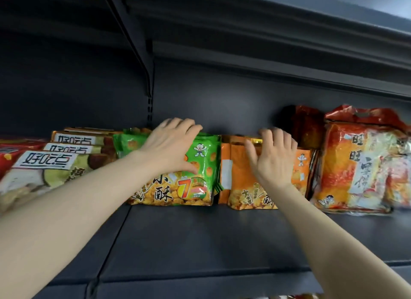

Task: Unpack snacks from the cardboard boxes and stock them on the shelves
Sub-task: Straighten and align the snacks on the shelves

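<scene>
A row of green snack bags (195, 176) stands upright on the dark shelf (200, 243). My left hand (171, 145) lies over the top of the front green bag, fingers hooked over its upper edge and thumb on its face. Right beside them stands a row of orange snack bags (240, 187). My right hand (273, 158) rests on the front orange bag, its fingertips curled over the tops of the bags. No cardboard box is in view.
Cookie packs with white labels (49, 160) lie stacked at the left. Large red-and-orange rice cracker bags (355, 165) stand at the right, a dark red bag (307, 125) behind them. The shelf's front half is bare. Another shelf (289, 49) hangs overhead.
</scene>
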### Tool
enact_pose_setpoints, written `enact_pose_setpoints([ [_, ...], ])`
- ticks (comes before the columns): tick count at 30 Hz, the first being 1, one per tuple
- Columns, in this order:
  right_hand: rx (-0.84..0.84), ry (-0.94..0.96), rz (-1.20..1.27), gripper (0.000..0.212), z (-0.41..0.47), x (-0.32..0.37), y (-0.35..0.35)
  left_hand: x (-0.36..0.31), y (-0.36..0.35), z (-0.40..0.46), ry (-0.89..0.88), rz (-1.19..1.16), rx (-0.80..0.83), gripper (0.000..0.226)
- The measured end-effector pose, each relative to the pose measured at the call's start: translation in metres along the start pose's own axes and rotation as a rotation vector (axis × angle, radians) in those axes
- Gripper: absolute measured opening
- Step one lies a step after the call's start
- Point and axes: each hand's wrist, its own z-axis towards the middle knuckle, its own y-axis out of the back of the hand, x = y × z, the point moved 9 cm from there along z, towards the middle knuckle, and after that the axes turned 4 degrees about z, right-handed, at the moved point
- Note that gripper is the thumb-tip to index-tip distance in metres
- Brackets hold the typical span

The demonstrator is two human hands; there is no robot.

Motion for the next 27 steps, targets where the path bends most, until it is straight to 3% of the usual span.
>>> enact_pose_setpoints([
  [5,0.263,0.014,0.018,0.059,-0.019,-0.043,-0.021,-0.025,-0.026,0.014,0.036,-0.034,0.175,0.112],
  [13,0.126,0.108,0.034,0.063,-0.016,-0.038,-0.021,0.003,-0.045,0.006,0.072,-0.060,0.301,0.133],
  [16,-0.031,0.196,0.060,0.054,-0.019,-0.026,-0.013,0.004,-0.035,0.003,0.033,-0.025,0.168,0.142],
  [19,-0.013,0.556,0.131,0.055,-0.043,0.006,-0.019,-0.018,-0.031,-0.016,-0.136,0.160,-0.032,0.148],
  [21,0.084,0.709,0.108,0.065,-0.060,0.019,-0.033,-0.034,-0.042,-0.028,-0.209,0.229,-0.016,0.147],
  [25,0.230,0.711,-0.018,0.070,-0.064,0.017,-0.051,-0.038,-0.059,-0.032,-0.134,0.244,0.032,0.142],
  [27,0.210,0.736,0.035,0.066,-0.063,0.022,-0.045,-0.037,-0.058,-0.033,-0.136,0.261,0.026,0.141],
])
